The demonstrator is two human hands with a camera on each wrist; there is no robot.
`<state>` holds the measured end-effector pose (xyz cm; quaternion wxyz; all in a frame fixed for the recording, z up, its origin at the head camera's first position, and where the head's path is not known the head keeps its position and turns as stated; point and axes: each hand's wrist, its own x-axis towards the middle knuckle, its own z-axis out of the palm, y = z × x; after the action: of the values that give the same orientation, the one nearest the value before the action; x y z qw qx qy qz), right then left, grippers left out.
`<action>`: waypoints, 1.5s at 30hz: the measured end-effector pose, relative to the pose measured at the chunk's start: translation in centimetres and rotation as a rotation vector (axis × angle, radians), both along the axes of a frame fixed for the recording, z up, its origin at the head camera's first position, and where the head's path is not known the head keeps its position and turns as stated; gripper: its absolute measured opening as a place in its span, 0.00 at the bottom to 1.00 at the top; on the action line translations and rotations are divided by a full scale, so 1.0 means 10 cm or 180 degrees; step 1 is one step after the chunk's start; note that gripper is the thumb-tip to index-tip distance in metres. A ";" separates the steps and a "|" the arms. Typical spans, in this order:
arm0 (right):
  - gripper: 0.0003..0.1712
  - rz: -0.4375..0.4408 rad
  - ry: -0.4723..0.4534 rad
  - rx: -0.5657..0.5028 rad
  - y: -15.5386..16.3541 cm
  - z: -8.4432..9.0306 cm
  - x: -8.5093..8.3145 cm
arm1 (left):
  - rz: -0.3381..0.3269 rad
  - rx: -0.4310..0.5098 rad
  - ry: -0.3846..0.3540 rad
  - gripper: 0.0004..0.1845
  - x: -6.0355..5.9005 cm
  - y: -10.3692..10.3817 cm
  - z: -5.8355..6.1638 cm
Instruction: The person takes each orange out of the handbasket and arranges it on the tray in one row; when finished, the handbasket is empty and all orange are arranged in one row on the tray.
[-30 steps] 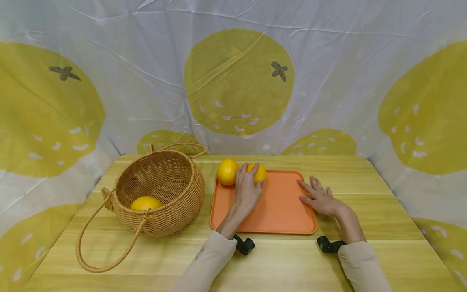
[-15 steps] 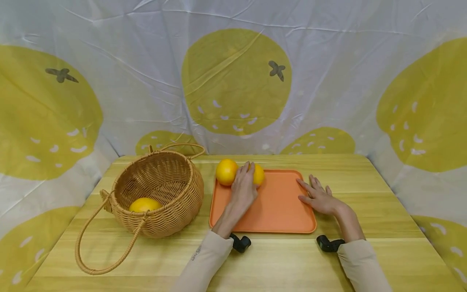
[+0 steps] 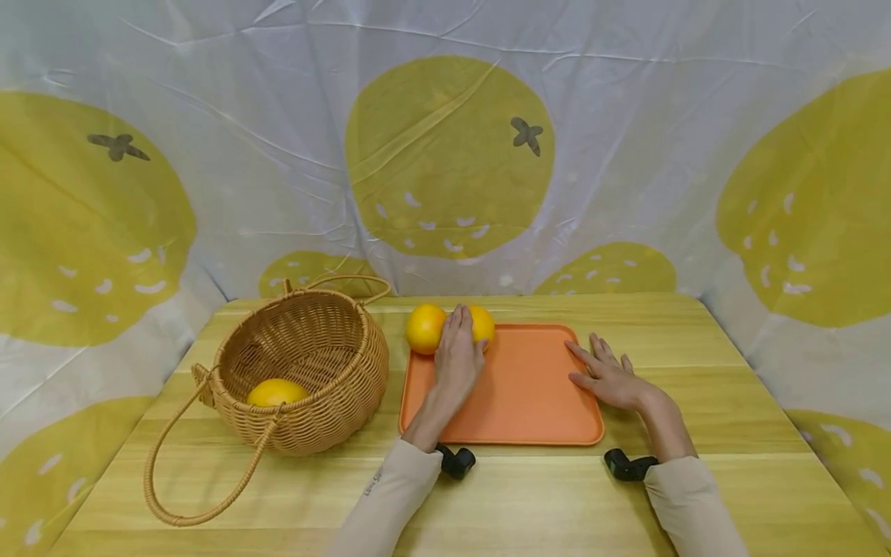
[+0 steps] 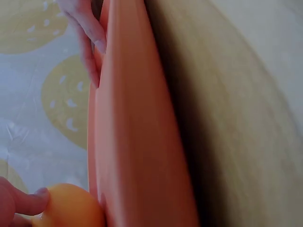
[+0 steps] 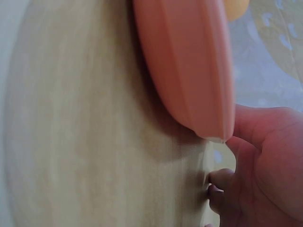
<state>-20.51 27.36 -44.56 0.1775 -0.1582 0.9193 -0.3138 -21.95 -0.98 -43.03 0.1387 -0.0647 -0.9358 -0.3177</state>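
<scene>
An orange tray lies on the wooden table, with two oranges side by side at its far left corner. My left hand reaches between them and holds the right-hand orange, fingers along its left side and thumb at its near side. The back of that hand meets the edge of the left-hand orange in the head view. In the left wrist view, the thumb presses an orange. My right hand rests on the tray's right rim with its fingers spread.
A round wicker basket stands left of the tray, tilted toward me, with another orange inside. One basket handle hangs out over the table at the front left. A fruit-printed cloth hangs behind the table.
My left hand has shifted a little to the left, and the two oranges have moved left with it. My right hand and the tray have stayed in place.
</scene>
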 end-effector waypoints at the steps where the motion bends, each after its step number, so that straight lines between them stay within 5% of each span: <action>1: 0.41 -0.0004 -0.0001 0.0008 0.00 0.00 0.00 | 0.0015 0.0024 -0.0008 0.36 0.00 0.00 0.00; 13: 0.42 -0.0005 -0.0025 -0.0054 0.00 -0.02 0.01 | 0.0276 0.0012 0.0243 0.33 0.02 0.09 -0.06; 29: 0.41 -0.0011 -0.0018 -0.0015 -0.02 -0.01 0.00 | 0.0376 -0.0270 0.0286 0.33 0.01 0.06 -0.04; 45: 0.41 -0.0006 -0.0042 -0.0033 -0.02 0.02 0.01 | 0.0314 -0.0217 0.0285 0.30 0.02 0.04 -0.03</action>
<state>-20.36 27.16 -44.40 0.1824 -0.1562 0.9166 -0.3198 -21.79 -0.60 -43.34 0.1937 -0.0375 -0.9409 -0.2752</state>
